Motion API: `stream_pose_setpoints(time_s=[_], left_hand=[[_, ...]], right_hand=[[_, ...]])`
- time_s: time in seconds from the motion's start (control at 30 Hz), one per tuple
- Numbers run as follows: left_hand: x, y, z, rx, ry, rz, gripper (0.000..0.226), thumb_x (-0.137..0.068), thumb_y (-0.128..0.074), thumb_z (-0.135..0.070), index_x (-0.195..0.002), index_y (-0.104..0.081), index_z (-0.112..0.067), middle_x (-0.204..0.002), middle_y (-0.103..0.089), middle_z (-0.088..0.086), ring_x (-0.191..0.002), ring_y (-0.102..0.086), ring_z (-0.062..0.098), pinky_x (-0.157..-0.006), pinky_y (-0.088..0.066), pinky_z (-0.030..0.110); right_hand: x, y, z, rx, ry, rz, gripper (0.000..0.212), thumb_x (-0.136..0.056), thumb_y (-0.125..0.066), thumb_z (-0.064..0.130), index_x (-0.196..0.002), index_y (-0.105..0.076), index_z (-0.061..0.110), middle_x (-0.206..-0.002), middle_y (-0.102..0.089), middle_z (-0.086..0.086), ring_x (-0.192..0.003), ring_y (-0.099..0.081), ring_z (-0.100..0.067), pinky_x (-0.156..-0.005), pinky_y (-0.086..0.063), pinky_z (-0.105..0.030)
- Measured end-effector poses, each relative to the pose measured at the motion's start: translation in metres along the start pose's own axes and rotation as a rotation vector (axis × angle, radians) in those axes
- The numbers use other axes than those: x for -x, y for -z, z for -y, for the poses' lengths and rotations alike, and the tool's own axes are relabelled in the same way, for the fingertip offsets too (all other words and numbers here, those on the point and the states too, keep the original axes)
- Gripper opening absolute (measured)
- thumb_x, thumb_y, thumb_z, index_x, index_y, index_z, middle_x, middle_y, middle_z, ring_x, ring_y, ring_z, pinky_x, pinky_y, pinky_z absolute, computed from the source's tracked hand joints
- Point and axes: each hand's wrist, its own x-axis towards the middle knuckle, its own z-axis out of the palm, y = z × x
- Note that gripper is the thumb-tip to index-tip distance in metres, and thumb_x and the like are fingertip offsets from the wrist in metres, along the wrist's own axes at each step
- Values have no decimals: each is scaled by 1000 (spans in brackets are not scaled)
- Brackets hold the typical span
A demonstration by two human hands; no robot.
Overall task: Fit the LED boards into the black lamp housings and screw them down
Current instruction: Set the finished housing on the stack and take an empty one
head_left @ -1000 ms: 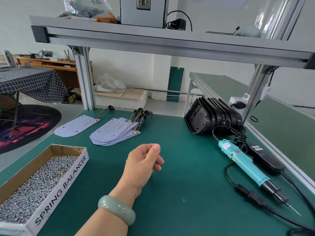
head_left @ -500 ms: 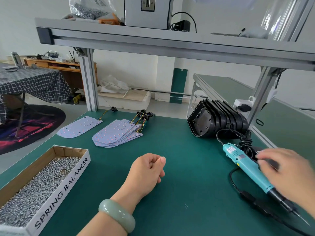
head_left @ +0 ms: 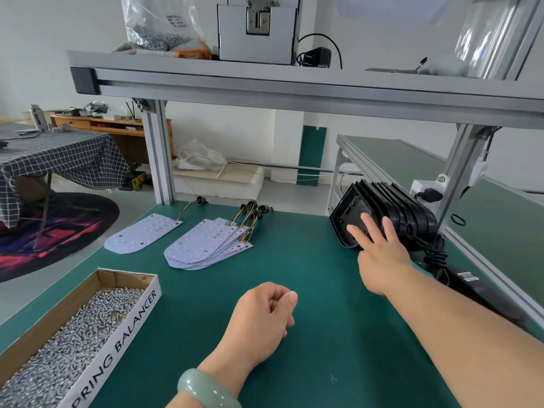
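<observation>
with right hand (head_left: 382, 257) fingers spread against the black lamp housings (head_left: 412, 213) stacked at mid right and left hand (head_left: 262, 316) curled on the desk (head_left: 309, 290) at lower centre, best to grip only the front shell's rim

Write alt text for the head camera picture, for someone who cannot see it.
A person's right hand, fingers spread, reaches to the front of a row of black lamp housings on a green table. The left hand rests curled near LED boards and a box of screws.
</observation>
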Motion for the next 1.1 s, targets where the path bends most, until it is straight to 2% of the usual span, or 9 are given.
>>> stream_pose_setpoints(time_s=[0.1, 0.2, 0.33, 0.53, 0.63, 0.77, 0.93, 1.03, 1.1], left_hand=[[0, 1, 1, -23, -4, 14, 10, -93, -54, -33, -86, -60, -30, -64, -68, -14, -50, -57, 1, -53, -45, 12], [-1, 2, 2, -42, -9, 34, 8, -92, -55, -31, -86, -59, -31, -62, -66, -16, -50, -57, 0, -53, -45, 12], [-4, 3, 2, 36, 28, 10, 7, -93, -56, -28, -89, -62, -28, -61, -68, -12, -50, -58, 2, -53, -46, 14], [-7, 6, 1, 195, 107, -87, 9, -94, -55, -22, -92, -64, -23, -60, -68, -9, -50, -57, 5, -56, -45, 20], [-7, 3, -1, 235, 120, -135, 9, -93, -56, -20, -92, -64, -22, -59, -68, -9, -48, -57, 4, -53, -44, 18], [-17, 2, -7, 285, 149, -298, 9, -92, -55, -16, -93, -63, -21, -60, -68, -7, -47, -56, 4, -49, -45, 17], [-47, 24, -11, -106, 119, -440, 35, -92, -53, -24, -126, -52, -17, -104, -64, -6, -100, -59, 22, -87, -45, 32], [-68, 41, -5, -435, 175, -384, 49, -93, -49, -24, -138, -38, -10, -137, -45, 9, -127, -41, 29, -102, -35, 38], [-79, 53, 2, -635, 241, -350, 51, -93, -46, -23, -141, -32, -9, -146, -34, 9, -137, -27, 31, -108, -29, 41]], right_hand=[[-5, 2, -4, 64, -69, 121, 59, -76, -47, 3, -128, -58, 29, -162, 15, -1, -140, 33, -38, -106, 23, -61], [-2, 9, -5, 9, -59, 81, 69, -59, -36, -5, -116, -65, 22, -159, -5, -6, -143, 26, -36, -107, 21, -61], [23, 19, 17, -105, -7, -11, 43, -73, -49, -2, -106, -67, 17, -146, -25, -6, -143, -1, -34, -112, 13, -59], [82, 31, 57, -349, 115, -88, 24, -93, -50, 20, -111, -66, 19, -119, -41, 0, -119, -34, -26, -118, 1, -49], [109, 43, 60, -389, 173, -63, 30, -99, -43, 37, -83, -59, 18, -86, -39, 3, -98, -47, -23, -113, -15, -42], [129, 65, 53, -460, 137, -69, 39, -96, -47, 28, -59, -36, 20, -58, -39, 5, -55, -33, -13, -104, -28, -35], [136, 70, 64, -646, 60, -198, 32, -93, -42, 55, -91, -56, 26, -78, -57, 10, -75, -51, -14, -103, -31, -36], [135, 60, 79, -794, 30, -200, 43, -92, -43, 57, -122, -51, 27, -112, -60, 11, -108, -54, -16, -95, -37, -34], [136, 52, 88, -859, 21, -197, 43, -93, -44, 54, -127, -46, 28, -113, -57, 11, -111, -54, -16, -87, -39, -32]])
